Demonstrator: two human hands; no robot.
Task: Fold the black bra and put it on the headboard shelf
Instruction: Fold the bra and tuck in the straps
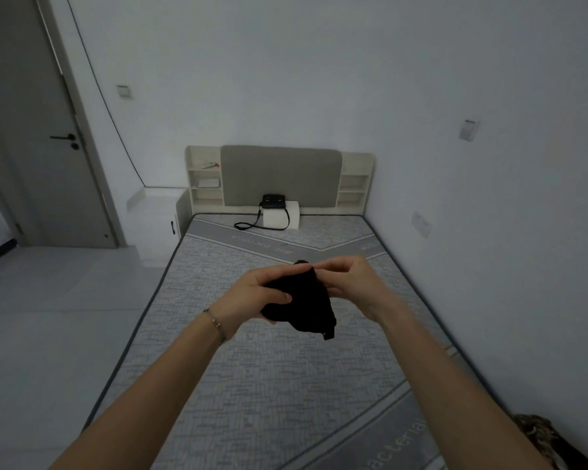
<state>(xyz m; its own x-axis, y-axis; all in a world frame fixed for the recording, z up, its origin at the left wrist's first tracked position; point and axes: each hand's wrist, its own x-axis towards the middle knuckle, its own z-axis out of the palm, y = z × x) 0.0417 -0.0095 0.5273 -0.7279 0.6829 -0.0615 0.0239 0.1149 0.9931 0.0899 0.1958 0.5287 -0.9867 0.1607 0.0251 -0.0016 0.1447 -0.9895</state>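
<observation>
Both hands up over the mattress point(252, 385), black bra point(302, 300) bunched between them, in the air. Left hand point(252, 296) clenched around the bundle, thumb pressed on top. Right hand point(350, 283) pinching its upper edge. Headboard shelf point(205, 179) far ahead, black bag point(273, 202) against the headboard.

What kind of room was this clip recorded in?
A bedroom, quite sparsely furnished. A bed with a bare grey mattress fills the view, backed by a padded headboard with built-in shelves; a closed door is at left. Both hands hold a black bra.
</observation>
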